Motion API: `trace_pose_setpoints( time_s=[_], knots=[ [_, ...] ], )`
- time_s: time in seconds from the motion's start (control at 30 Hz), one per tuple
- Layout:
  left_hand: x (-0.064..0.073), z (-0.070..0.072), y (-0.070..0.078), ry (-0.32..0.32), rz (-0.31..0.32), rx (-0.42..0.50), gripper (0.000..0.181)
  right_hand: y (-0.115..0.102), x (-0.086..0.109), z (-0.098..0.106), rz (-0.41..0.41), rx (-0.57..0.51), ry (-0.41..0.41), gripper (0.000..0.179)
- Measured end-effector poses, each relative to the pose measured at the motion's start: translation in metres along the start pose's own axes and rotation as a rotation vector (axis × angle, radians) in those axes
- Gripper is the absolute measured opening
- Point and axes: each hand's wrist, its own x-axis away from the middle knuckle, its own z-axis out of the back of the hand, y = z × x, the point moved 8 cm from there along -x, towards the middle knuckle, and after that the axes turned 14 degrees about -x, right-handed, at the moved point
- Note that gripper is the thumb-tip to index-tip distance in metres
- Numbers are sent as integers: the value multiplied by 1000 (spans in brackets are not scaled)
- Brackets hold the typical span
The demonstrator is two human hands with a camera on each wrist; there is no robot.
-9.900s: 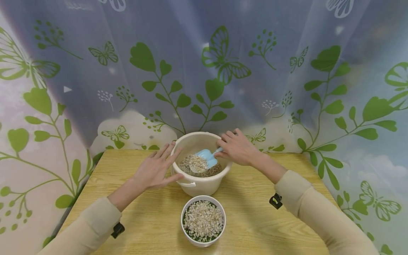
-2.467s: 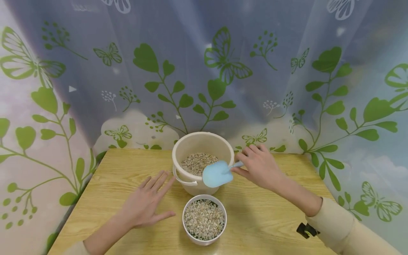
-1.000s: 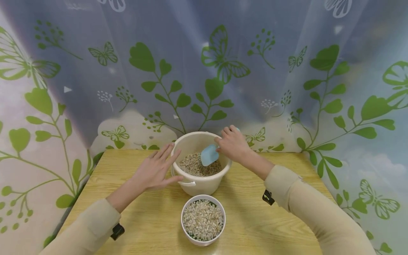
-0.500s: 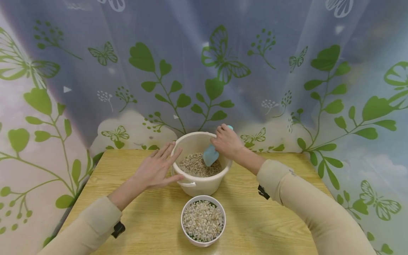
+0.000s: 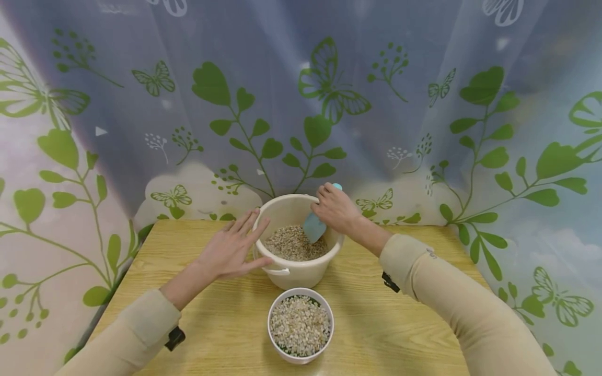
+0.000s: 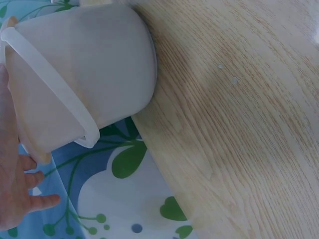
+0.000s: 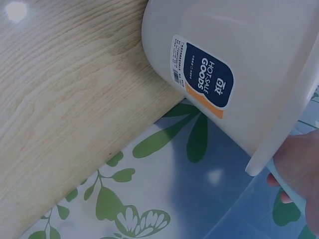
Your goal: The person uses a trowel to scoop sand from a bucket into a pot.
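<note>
Hands are kept apart, one at each side of the bucket [image 5: 298,271]. Left hand [image 5: 230,250] is spread, fingers straight, laid at the left side of the rim; whether weight is put on it can't be told. Scoop handle is gripped in right hand [image 5: 336,209]; most of the handle is covered by the fist, only its end shown beyond the knuckles. Light-blue scoop [image 5: 314,228] is held blade-down inside the bucket, at the right of the gravel [image 5: 289,243]; whether the blade tip is buried can't be made out. Both hands are cut off in their wrist views, scoop blade hidden there by the bucket wall.

Bucket is stood upright at the middle of the table's far edge. Bail [image 6: 55,79] is hung down; printed label [image 7: 208,77] is seen from the right wrist, small print unreadable. White pot [image 5: 301,360] is set just in front, toward the near edge, filled with pale granules [image 5: 300,321]; dark green is partly covered at its inner wall. Near edge of the table [image 5: 385,324] is cut off. Two pale specks [image 6: 236,79] are left on the wood. Patterned curtain [image 5: 277,104] is hung behind.
</note>
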Motion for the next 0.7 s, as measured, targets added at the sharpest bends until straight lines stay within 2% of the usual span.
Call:
trace_pose_setpoints(
  time_s=[0.2,0.47,0.7],
  knots=[
    [0,0,0,1,-3,1,99,-1,-4,-4,31,13,5,7],
    [0,0,0,13,-2,-4,101,-3,-10,-10,122,-5,48,21],
    [-1,-1,-1,25,-1,-10,103,-3,-16,-10,168,-9,83,20]
  ],
)
